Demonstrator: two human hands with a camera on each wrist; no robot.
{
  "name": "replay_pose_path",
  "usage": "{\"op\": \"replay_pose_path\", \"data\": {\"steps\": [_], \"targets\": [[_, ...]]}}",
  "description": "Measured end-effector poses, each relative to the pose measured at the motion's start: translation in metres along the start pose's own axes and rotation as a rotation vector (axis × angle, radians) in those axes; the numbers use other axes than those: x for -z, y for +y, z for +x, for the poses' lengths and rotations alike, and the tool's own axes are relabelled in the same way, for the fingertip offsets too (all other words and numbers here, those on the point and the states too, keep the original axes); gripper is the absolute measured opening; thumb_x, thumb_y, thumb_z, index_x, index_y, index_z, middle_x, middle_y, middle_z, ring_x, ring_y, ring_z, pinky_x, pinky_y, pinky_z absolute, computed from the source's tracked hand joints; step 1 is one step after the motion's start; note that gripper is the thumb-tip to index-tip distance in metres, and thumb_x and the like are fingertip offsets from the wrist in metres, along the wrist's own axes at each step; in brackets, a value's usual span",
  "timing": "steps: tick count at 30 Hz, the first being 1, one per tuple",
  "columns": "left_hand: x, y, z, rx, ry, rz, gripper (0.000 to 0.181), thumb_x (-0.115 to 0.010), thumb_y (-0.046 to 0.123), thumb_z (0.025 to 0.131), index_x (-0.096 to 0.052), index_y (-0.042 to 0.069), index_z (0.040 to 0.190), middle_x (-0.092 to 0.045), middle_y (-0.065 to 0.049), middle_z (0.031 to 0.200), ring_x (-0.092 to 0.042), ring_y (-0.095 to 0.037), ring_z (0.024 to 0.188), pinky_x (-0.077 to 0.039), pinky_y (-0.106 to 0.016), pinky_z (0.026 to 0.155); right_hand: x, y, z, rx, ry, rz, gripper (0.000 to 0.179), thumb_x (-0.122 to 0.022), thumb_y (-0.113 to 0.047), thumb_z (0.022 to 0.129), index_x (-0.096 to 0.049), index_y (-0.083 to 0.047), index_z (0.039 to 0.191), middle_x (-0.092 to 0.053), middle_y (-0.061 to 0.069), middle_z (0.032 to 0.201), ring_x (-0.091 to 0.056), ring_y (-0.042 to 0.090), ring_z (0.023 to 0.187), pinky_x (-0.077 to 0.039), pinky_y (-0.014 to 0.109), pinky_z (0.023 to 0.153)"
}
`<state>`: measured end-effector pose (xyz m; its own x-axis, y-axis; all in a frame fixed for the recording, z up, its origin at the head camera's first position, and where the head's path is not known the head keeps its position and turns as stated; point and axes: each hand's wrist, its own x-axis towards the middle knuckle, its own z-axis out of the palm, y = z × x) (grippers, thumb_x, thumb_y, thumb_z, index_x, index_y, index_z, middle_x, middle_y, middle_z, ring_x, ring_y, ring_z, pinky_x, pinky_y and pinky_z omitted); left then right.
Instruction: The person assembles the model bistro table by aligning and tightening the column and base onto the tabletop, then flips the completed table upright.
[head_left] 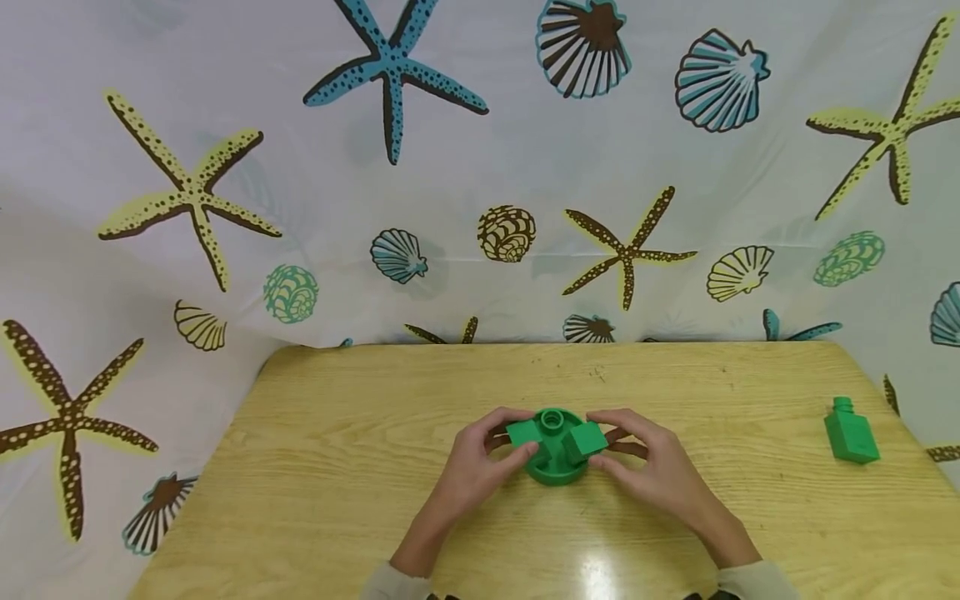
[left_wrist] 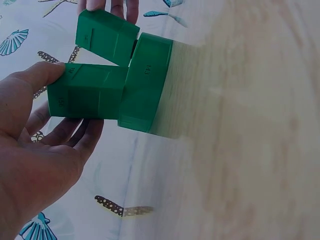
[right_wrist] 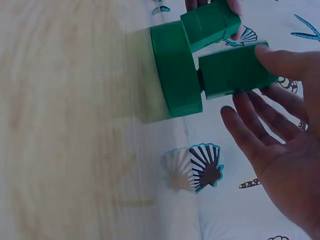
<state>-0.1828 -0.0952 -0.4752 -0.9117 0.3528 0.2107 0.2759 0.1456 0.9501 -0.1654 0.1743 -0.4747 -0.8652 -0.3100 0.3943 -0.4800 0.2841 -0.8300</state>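
Observation:
A round green base [head_left: 557, 478] rests on the table between both hands, with a ring-shaped socket [head_left: 552, 418] showing at its back. My left hand [head_left: 476, 458] grips a green block [left_wrist: 85, 92] at the base's left, thumb on one side and fingers on the other. This block meets the base with no gap showing in the left wrist view. On the right, my right hand [head_left: 656, 471] pinches a second green block [right_wrist: 235, 72] between thumb and fingers. A narrow dark gap with part of a neck shows between that block and the base.
Far to the right on the wooden table [head_left: 360, 433] stands another green block [head_left: 852, 437], its threaded neck pointing up. A white cloth [head_left: 465, 175] printed with starfish and shells hangs behind the table and along its sides.

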Motion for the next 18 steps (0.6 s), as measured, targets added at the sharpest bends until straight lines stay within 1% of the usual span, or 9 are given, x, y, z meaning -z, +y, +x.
{"op": "replay_pose_path", "data": {"steps": [3, 6, 9, 11, 14, 18], "targets": [[0.000, 0.000, 0.000, -0.004, -0.001, -0.004, 0.039, -0.075, 0.014, 0.096, -0.065, 0.002, 0.132, -0.062, -0.019, 0.132, -0.061, -0.020, 0.118, -0.052, -0.034, 0.101, 0.002, 0.000, 0.000, 0.016, -0.024, 0.016, 0.042, -0.074, -0.001, 0.093, -0.066, -0.008, 0.133, -0.066, 0.013, 0.129, -0.067, 0.021, 0.107, -0.058, 0.034, 0.090], [0.000, 0.001, 0.000, 0.001, -0.002, -0.001, 0.039, -0.075, 0.014, 0.096, -0.064, 0.002, 0.132, -0.062, -0.018, 0.132, -0.061, -0.020, 0.118, -0.052, -0.034, 0.101, 0.003, 0.000, 0.000, 0.026, -0.036, 0.022, 0.038, -0.071, -0.002, 0.097, -0.066, -0.007, 0.134, -0.066, 0.012, 0.130, -0.064, 0.019, 0.117, -0.057, 0.034, 0.094], [-0.001, 0.002, 0.000, 0.003, -0.006, 0.003, 0.040, -0.074, 0.014, 0.097, -0.064, 0.001, 0.133, -0.061, -0.018, 0.133, -0.061, -0.020, 0.118, -0.053, -0.034, 0.101, 0.004, 0.001, 0.000, 0.029, -0.034, 0.036, 0.036, -0.070, -0.003, 0.098, -0.066, -0.004, 0.133, -0.067, 0.010, 0.129, -0.063, 0.020, 0.122, -0.056, 0.036, 0.096], [-0.001, 0.002, 0.001, 0.002, -0.005, 0.005, 0.039, -0.074, 0.014, 0.097, -0.064, 0.001, 0.133, -0.062, -0.018, 0.133, -0.061, -0.019, 0.118, -0.053, -0.034, 0.101, 0.003, 0.001, 0.000, 0.025, -0.023, 0.046, 0.035, -0.072, -0.005, 0.097, -0.066, -0.003, 0.131, -0.068, 0.007, 0.127, -0.064, 0.021, 0.121, -0.055, 0.037, 0.096], [-0.001, 0.002, 0.001, 0.002, -0.003, 0.009, 0.039, -0.073, 0.013, 0.097, -0.063, 0.000, 0.133, -0.062, -0.018, 0.133, -0.062, -0.019, 0.118, -0.053, -0.035, 0.101, -0.002, 0.001, 0.001, 0.011, -0.003, 0.055, 0.035, -0.075, -0.007, 0.094, -0.067, -0.004, 0.128, -0.069, 0.005, 0.124, -0.066, 0.022, 0.117, -0.057, 0.037, 0.094], [-0.001, 0.002, 0.001, 0.003, 0.001, 0.016, 0.038, -0.073, 0.012, 0.097, -0.064, 0.000, 0.132, -0.062, -0.018, 0.132, -0.062, -0.019, 0.118, -0.053, -0.034, 0.100, -0.009, 0.002, 0.003, 0.016, 0.018, 0.037, 0.039, -0.078, -0.006, 0.092, -0.067, -0.006, 0.129, -0.068, 0.003, 0.120, -0.065, 0.021, 0.111, -0.059, 0.038, 0.089]]}}
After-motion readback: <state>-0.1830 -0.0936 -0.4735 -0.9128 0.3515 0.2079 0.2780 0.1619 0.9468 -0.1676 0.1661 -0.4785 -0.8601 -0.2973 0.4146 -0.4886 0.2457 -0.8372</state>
